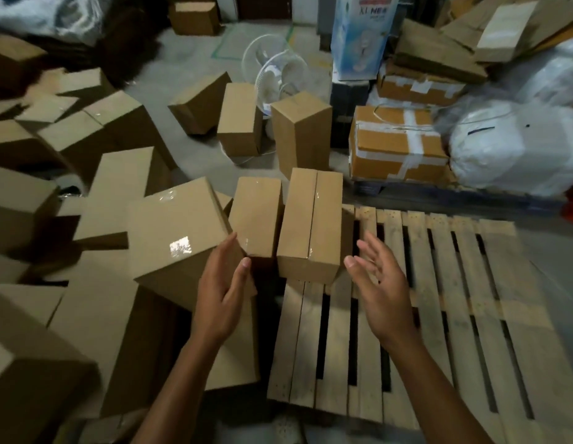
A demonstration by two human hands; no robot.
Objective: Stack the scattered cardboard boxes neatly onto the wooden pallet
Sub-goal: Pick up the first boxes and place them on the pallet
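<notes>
Reaching forward over the work area, both bare hands hold nothing. The left hand (221,283) is open, fingers straight and together, lying across the near right corner of a tilted box (178,232) with glossy tape on its top; whether it presses on the cardboard cannot be told. The right hand (379,283) is open with fingers spread, palm turned inward, above the slats of the wooden pallet (455,331). One long box (311,225), sealed by a tape seam along its top, rests on the pallet's far left corner. A narrow box (256,216) stands just beside its left side, between the long box and the tilted box; what supports it is hidden. Many more cardboard boxes (96,200) lie jumbled on the floor to the left of the pallet. Farther back, an upright box (303,133) and a second upright box (240,120) stand on the concrete floor, with a tipped box (200,102) to their left. Behind them is a white fan (278,75). At right are a taped parcel (397,142) and a white sack (519,145).
</notes>
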